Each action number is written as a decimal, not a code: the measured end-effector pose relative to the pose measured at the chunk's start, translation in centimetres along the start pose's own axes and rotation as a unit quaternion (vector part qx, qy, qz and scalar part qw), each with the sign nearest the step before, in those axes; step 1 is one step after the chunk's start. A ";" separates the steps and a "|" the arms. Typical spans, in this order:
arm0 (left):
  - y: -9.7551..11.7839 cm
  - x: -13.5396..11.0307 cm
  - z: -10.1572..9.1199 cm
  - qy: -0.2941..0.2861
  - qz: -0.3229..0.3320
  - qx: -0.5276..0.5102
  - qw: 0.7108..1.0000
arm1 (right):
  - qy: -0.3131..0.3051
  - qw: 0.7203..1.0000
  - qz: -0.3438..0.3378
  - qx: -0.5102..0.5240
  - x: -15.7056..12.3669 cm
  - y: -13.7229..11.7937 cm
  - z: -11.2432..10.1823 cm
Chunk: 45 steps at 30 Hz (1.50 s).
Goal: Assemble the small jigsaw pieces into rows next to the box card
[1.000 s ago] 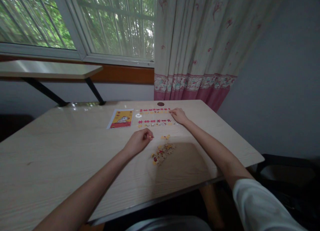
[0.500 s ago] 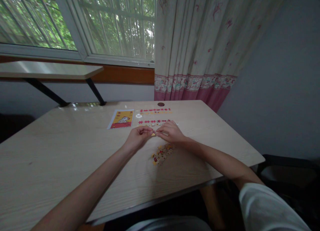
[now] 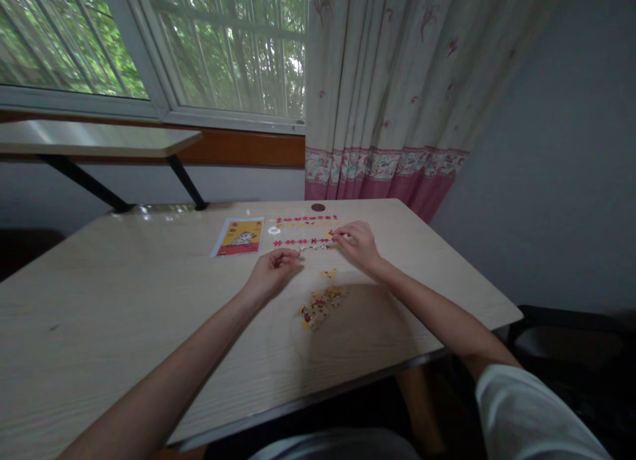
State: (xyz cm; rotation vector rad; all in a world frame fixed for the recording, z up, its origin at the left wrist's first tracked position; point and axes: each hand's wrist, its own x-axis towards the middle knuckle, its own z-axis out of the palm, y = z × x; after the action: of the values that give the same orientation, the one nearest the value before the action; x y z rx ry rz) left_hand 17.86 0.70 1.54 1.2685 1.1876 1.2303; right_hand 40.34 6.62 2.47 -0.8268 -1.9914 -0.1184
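I am stretching my right hand [image 3: 358, 245] forward across the surface [image 3: 99, 301], palm down, fingertips pinching narrowly on a yellow jigsaw piece [image 3: 330, 234] at the right end of the nearer assembled row [image 3: 304, 243]. My left hand [image 3: 271, 274] is resting on its side, fingers curling into a loose fist; I cannot tell if it holds anything. A pile of loose pieces [image 3: 322, 305] is lying between my forearms, and the reference card [image 3: 238, 236] is lying left of the rows.
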 end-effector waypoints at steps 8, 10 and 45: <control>-0.3 0.4 -0.3 -0.012 0.025 0.051 0.998 | 0.046 0.998 0.044 -0.025 -0.1 3.0 -0.5; -0.2 0.3 -0.3 -0.013 0.029 0.060 0.998 | 0.033 0.997 0.060 -0.030 -0.1 3.4 -0.3; -0.6 -0.5 -0.1 -0.116 0.145 0.287 0.940 | -0.179 0.956 0.193 -0.130 0.7 12.7 3.4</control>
State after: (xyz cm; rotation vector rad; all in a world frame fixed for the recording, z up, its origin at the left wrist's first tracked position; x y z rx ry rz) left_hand 17.70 0.23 0.92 2.0236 1.2592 0.9182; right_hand 45.11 18.07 -1.89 -1.4808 -2.1301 -0.0020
